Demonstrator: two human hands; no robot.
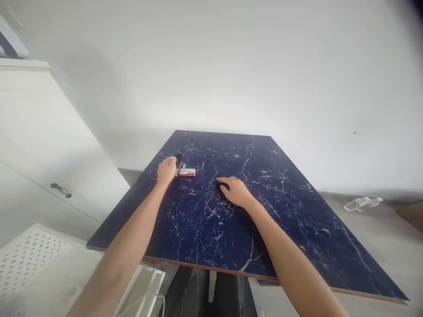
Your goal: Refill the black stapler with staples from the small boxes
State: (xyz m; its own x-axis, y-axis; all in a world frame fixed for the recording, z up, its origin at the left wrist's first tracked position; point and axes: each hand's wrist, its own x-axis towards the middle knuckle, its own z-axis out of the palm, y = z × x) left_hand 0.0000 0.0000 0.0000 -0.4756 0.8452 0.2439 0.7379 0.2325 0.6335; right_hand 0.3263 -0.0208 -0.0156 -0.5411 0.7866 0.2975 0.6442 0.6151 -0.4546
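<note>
My left hand (166,170) is closed around a small black tool with an orange part (179,164), at the far left of a dark blue marbled tabletop (264,211). Just to the right of that hand lies a small red and white box (187,172). My right hand (235,191) rests palm down near the middle of the tabletop, with its fingers over a small black object (220,186) that is mostly hidden.
A white cabinet with a dark handle (61,190) stands to the left. A white perforated surface (29,255) lies at the lower left. A crumpled clear plastic bottle (362,203) lies on the grey floor at the right. A white wall rises behind the table.
</note>
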